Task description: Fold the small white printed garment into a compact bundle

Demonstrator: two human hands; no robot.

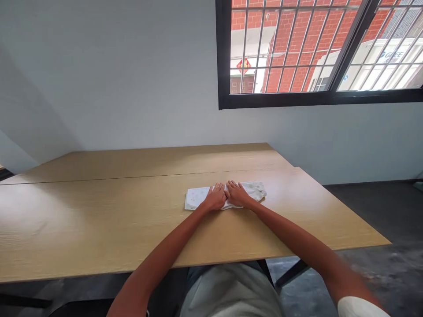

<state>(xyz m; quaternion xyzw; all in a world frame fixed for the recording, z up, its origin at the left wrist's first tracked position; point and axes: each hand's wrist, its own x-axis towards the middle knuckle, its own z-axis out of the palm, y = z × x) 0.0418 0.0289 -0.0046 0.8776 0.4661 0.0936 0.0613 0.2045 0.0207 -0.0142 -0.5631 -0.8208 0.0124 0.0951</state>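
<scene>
A folded white cloth (195, 197) with small faint prints lies flat on the wooden table (109, 220), a long narrow strip running left to right. It may be a garment, but its kind cannot be made out. My left hand (216, 196) rests palm down on the cloth's middle, fingers stretched out. Right beside it, my right hand (236, 193) lies flat on the cloth too, the two hands touching or nearly so at the thumbs. The cloth's right end (257, 190) looks more rumpled than its left. Parts of the cloth under both hands are hidden.
A second tabletop (172, 159) adjoins the far side along a thin seam. Behind stands a pale wall (132, 75) with a black-framed, barred window (280, 100). The table's right edge slants toward me, with dark floor (370, 207) beyond it. A black table leg (292, 272) shows below.
</scene>
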